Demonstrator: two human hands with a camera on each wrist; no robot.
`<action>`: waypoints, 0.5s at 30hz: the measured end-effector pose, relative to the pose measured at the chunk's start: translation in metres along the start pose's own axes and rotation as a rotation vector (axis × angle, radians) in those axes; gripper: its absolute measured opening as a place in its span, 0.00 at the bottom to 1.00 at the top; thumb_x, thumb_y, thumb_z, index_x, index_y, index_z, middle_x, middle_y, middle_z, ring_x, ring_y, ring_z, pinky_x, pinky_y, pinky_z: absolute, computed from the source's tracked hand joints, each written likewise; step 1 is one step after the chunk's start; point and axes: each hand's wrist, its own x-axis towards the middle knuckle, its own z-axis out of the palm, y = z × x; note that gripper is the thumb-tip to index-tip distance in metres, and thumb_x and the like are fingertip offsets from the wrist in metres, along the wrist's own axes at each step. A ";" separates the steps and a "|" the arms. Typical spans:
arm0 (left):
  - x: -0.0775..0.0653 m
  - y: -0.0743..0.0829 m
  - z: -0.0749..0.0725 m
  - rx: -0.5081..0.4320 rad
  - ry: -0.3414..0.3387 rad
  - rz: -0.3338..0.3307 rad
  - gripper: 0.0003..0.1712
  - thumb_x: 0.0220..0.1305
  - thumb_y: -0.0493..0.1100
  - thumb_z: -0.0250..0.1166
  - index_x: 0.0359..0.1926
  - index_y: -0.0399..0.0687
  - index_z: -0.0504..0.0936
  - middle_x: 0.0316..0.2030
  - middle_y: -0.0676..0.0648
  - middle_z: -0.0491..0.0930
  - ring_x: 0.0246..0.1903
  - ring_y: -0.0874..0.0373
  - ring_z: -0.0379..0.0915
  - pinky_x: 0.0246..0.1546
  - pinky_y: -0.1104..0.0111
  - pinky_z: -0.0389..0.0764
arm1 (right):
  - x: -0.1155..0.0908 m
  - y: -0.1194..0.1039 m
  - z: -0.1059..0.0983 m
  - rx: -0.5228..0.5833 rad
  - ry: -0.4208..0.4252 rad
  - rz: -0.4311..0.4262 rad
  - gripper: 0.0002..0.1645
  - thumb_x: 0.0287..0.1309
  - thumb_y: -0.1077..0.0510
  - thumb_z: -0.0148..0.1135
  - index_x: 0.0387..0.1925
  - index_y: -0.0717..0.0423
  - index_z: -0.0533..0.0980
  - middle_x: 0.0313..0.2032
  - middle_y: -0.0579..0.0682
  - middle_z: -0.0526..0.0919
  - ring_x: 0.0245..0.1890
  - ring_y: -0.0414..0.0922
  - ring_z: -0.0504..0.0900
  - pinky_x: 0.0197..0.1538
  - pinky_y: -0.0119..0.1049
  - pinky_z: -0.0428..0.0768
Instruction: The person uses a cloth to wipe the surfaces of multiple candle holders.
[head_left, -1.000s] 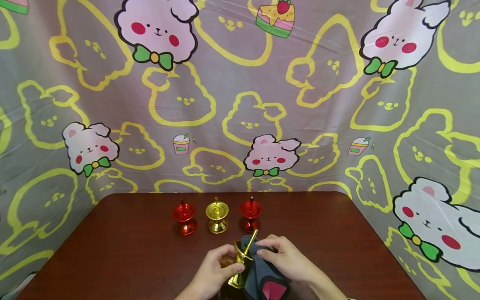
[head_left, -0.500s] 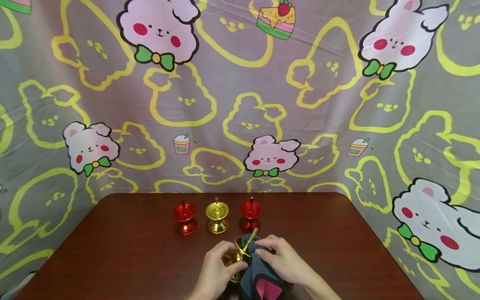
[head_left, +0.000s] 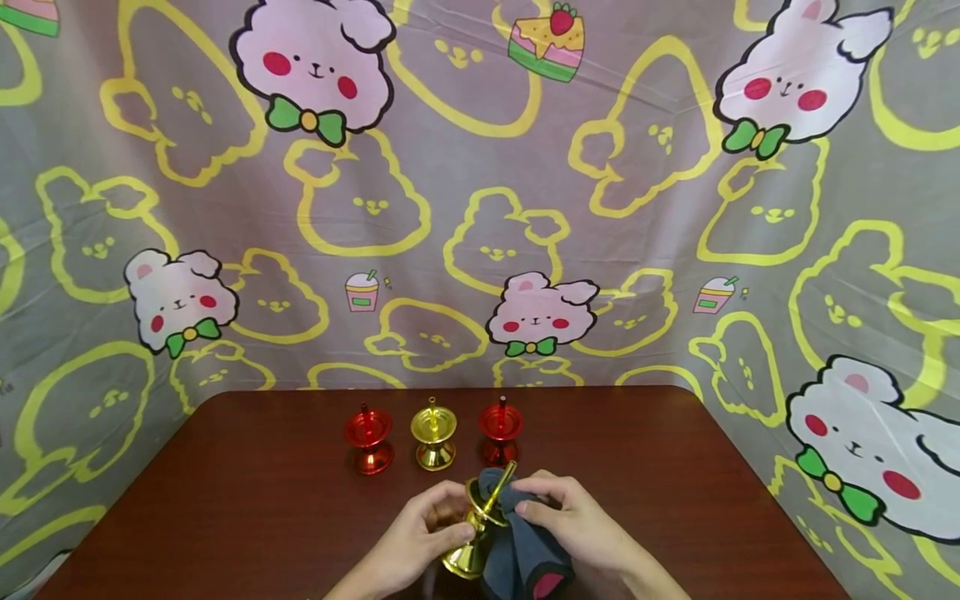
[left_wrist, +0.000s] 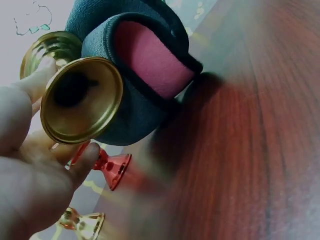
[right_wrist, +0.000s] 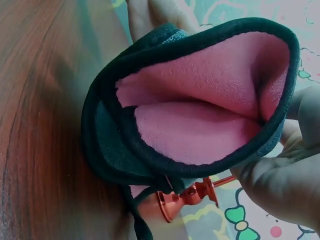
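Observation:
Tilted over the table's front part is a gold candle holder (head_left: 467,557), with a thin spike rising from its dish. My left hand (head_left: 411,533) grips it by the stem between thumb and fingers; the left wrist view shows the hollow underside of its base (left_wrist: 82,100). A dark grey-blue cloth (head_left: 525,546) with pink lining (right_wrist: 200,130) is bunched in my right hand (head_left: 581,521), which pinches it against the holder's dish. The cloth hides part of the dish and some right fingers.
Behind the hands, a red candle holder (head_left: 369,437), a gold candle holder (head_left: 433,437) and another red candle holder (head_left: 500,432) stand in a row on the brown table (head_left: 247,500). A patterned curtain (head_left: 450,167) hangs behind the table.
The held gold candle holder and left hand shift slightly right, then back left, its base swinging to the lower left. The cloth moves a little with it; the standing holders stay put.

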 end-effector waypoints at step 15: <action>0.003 -0.002 0.005 0.133 -0.018 0.079 0.07 0.72 0.34 0.60 0.44 0.32 0.81 0.34 0.51 0.83 0.32 0.67 0.77 0.32 0.71 0.79 | 0.000 -0.001 -0.001 -0.031 -0.002 -0.012 0.16 0.67 0.61 0.62 0.53 0.63 0.82 0.45 0.55 0.82 0.47 0.42 0.76 0.49 0.31 0.74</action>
